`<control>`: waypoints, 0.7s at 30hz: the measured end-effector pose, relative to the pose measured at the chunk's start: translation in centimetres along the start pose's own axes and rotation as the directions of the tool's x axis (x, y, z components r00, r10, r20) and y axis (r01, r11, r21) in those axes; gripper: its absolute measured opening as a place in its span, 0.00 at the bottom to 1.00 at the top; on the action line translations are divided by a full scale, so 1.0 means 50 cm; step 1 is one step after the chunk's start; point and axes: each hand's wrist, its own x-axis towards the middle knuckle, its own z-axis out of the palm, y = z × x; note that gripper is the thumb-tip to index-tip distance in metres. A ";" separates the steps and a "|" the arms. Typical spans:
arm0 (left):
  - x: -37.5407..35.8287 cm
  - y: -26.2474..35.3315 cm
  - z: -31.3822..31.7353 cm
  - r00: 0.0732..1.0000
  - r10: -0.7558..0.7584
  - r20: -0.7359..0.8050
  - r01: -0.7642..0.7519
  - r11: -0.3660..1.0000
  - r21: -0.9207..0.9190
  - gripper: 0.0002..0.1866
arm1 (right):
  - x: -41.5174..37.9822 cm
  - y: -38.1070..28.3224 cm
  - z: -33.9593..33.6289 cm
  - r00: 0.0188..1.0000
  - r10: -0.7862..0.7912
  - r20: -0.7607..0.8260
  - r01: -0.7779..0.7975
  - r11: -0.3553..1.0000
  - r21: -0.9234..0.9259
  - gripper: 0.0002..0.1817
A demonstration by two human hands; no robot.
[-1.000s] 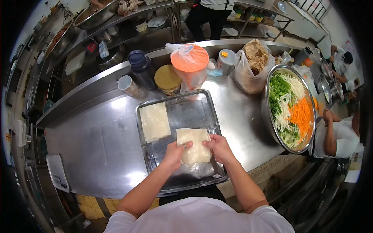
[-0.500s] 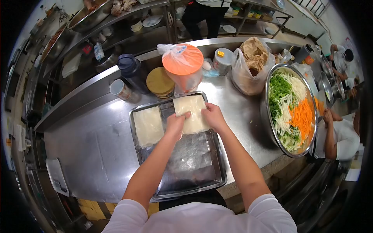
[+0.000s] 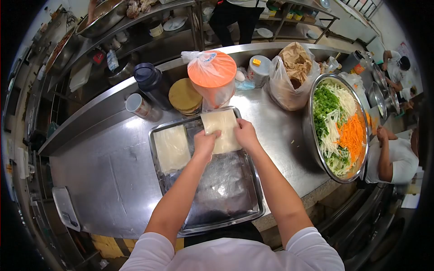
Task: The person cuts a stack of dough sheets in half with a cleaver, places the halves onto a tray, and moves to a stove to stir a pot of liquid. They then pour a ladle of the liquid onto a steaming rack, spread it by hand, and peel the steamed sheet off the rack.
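Between my hands is a stack of pale square dough wrappers [image 3: 221,128] at the far right of a metal baking tray [image 3: 221,222]. My left hand [image 3: 205,143] grips its left edge, thumb on top. At the right edge, my right hand [image 3: 245,134] is closed on the same stack, its fingertips partly hidden underneath. A second pale stack of wrappers [image 3: 172,149] lies flat in the tray's far left part, apart from my hands. The tray's near half shows bare, shiny metal.
Right of the tray stands a large steel bowl [image 3: 312,131] of shredded vegetables. Behind are a paper cup [image 3: 138,105], dark flask [image 3: 151,83], orange-lidded tub [image 3: 211,70], jar [image 3: 259,71] and plastic bag [image 3: 289,90]. A co-worker [image 3: 393,158] is at the right.
My hands stay on the same stack, with hardly any shift. The view has moved very slightly. At the upper left, another person's hand now reaches further into a bowl.
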 end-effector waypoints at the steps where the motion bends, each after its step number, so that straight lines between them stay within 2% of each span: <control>1: 0.008 -0.007 -0.002 1.000 -0.022 -0.018 0.022 1.000 0.011 0.13 | -0.001 0.002 0.002 1.000 0.005 -0.010 -0.005 1.000 -0.030 0.25; 3: 0.019 -0.014 -0.005 0.999 -0.029 -0.022 0.029 1.000 0.012 0.13 | -0.005 0.007 0.009 0.999 0.014 -0.030 -0.016 0.996 -0.091 0.27; 6: 0.017 -0.028 -0.013 1.000 -0.020 0.002 0.020 1.000 -0.005 0.15 | -0.014 0.005 0.017 0.982 -0.099 -0.159 0.067 0.979 -0.191 0.29; 9: 0.023 -0.024 -0.011 1.000 -0.021 0.006 0.021 1.000 -0.007 0.15 | -0.045 -0.036 -0.008 0.996 0.041 -0.077 -0.051 0.990 -0.135 0.30; 14: 0.021 -0.027 -0.006 0.998 0.066 0.013 -0.067 0.995 0.068 0.17 | -0.123 -0.067 -0.051 0.993 0.086 -0.078 -0.100 0.977 -0.189 0.29; 15: 0.017 -0.024 -0.005 0.996 0.084 0.018 -0.086 0.988 0.131 0.18 | -0.142 -0.069 -0.059 0.990 0.108 -0.095 -0.125 0.973 -0.192 0.28; 17: 0.007 -0.014 0.000 0.992 0.121 0.032 -0.125 0.959 0.253 0.19 | -0.179 -0.043 -0.072 0.988 0.043 -0.146 -0.080 0.962 -0.259 0.28; 18: 0.008 -0.013 -0.002 0.990 0.135 0.027 -0.135 0.917 0.376 0.20 | -0.199 -0.029 -0.080 0.985 0.009 -0.171 -0.059 0.954 -0.294 0.27; 20: 0.023 -0.017 -0.019 0.985 0.169 0.022 -0.148 0.786 0.600 0.21 | -0.239 -0.004 -0.093 0.987 0.024 -0.161 -0.065 0.966 -0.249 0.27; 21: 0.029 -0.019 -0.026 0.986 0.162 0.036 -0.151 0.785 0.601 0.21 | -0.258 0.009 -0.097 0.987 0.031 -0.155 -0.066 0.972 -0.226 0.26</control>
